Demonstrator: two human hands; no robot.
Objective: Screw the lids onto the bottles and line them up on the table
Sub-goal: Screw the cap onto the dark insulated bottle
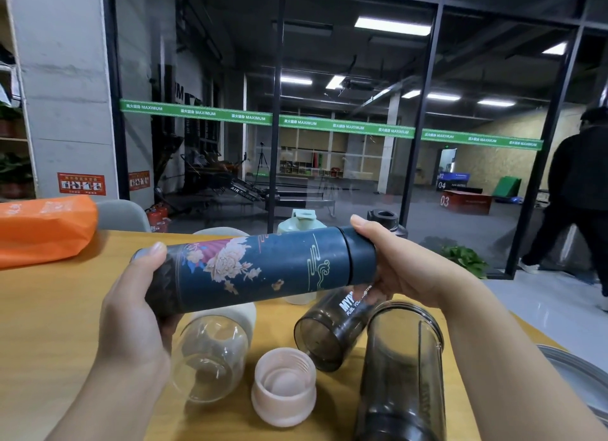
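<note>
I see the dark blue flowered flask [263, 269] held sideways in the air above the wooden table [49, 309], its lid end toward the right. My left hand [135, 305] wraps around the flask's base, thumb on top. My right hand [394, 263] curls around the black lid [360, 253], which sits on the flask's neck; I cannot tell how tightly it is screwed.

Below the flask, a clear glass bottle [210, 358] lies on its side with its mouth toward me. Beside it a pink cap [284, 386] stands with its open side up. Two smoky grey shakers are to the right: one [332, 328] lying down, one [399, 371] leaning nearer me. At the far edge stand a pale green bottle [301, 220] and a black lid piece [383, 217]. An orange bag [42, 230] lies at the table's left.
</note>
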